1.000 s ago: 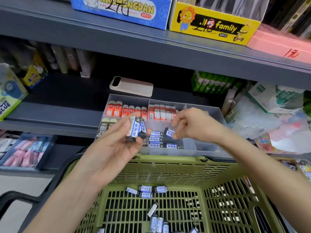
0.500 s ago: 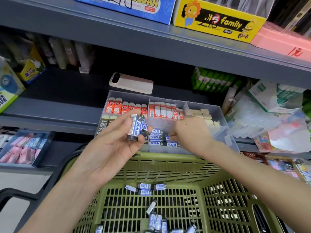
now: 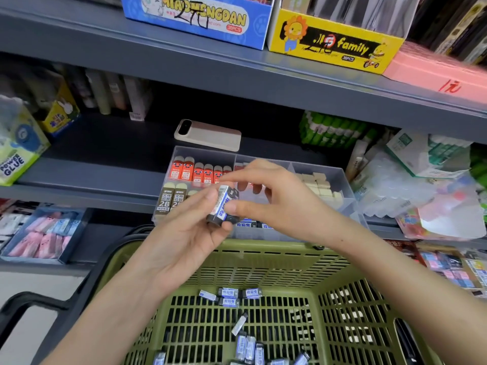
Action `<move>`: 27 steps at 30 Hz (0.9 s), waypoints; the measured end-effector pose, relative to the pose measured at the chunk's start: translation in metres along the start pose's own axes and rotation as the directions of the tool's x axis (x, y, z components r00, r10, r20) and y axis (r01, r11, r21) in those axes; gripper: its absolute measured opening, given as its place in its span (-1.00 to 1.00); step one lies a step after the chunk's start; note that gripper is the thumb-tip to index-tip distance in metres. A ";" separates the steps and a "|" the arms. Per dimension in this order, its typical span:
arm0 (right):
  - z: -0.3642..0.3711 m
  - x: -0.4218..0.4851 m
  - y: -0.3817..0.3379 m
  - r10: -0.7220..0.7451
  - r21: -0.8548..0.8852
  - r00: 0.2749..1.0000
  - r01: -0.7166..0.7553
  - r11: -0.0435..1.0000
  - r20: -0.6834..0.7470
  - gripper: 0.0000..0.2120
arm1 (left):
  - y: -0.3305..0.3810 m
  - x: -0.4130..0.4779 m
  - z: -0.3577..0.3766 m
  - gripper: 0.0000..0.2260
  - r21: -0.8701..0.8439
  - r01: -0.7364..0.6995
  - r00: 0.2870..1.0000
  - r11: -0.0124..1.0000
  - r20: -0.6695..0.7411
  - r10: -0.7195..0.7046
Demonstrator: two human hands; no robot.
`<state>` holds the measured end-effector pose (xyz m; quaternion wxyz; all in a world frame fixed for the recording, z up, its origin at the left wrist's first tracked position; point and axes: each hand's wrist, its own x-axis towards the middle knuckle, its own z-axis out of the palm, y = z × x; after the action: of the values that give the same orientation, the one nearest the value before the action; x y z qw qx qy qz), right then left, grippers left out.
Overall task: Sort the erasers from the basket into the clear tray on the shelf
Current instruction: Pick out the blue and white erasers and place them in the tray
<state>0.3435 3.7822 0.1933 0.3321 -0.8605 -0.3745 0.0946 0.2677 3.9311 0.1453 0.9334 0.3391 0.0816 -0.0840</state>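
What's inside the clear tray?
Clear tray: orange erasers back left, brown 2B erasers front left, cream erasers right, blue-labelled erasers along the front. The left hand and right hand, gripping held erasers, hide the middle compartments.

We're on the grey middle shelf (image 3: 105,156) now. The clear tray (image 3: 205,154) sits at its front edge, with a pale phone (image 3: 210,135) lying flat just behind. To the right there's a green pack of glue sticks (image 3: 329,130), and far left a Power Glue box (image 3: 15,159). Up on the upper shelf (image 3: 131,56) we see three boxes side by side: a blue box (image 3: 200,19), a yellow box (image 3: 334,40) and a pink box (image 3: 434,72).
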 end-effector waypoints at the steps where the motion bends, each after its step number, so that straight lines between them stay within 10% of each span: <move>1: 0.001 0.000 -0.001 -0.005 0.019 1.000 0.006 1.000 -0.014 -0.67 | 0.000 0.000 0.000 -0.77 0.005 0.001 1.000 1.000 -0.006 -0.001; 8: -0.005 -0.002 -0.003 -0.081 0.087 0.996 0.083 0.993 -0.025 -0.79 | -0.003 -0.002 0.003 -0.65 0.109 0.009 1.000 0.994 -0.019 -0.007; 12: -0.023 -0.007 0.018 0.166 0.265 0.966 -0.110 0.958 -0.197 -0.84 | -0.005 -0.003 0.001 -0.73 0.211 -0.086 0.992 0.974 -0.075 0.104; 17: -0.008 -0.008 0.051 0.399 -0.167 0.821 -0.497 0.851 -0.408 -0.77 | -0.005 -0.004 -0.006 -0.73 0.325 -0.240 0.957 0.915 -0.081 0.280; 27: 0.030 0.001 0.064 0.275 -0.580 0.831 -0.540 0.609 -0.484 -0.71 | -0.006 -0.006 -0.008 -0.59 0.452 -0.296 0.924 0.842 -0.087 0.372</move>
<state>0.3694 3.7661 0.1295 0.0123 -0.9853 -0.1072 -0.1323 0.2594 3.9324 0.1366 0.8250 0.5515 0.0805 0.0938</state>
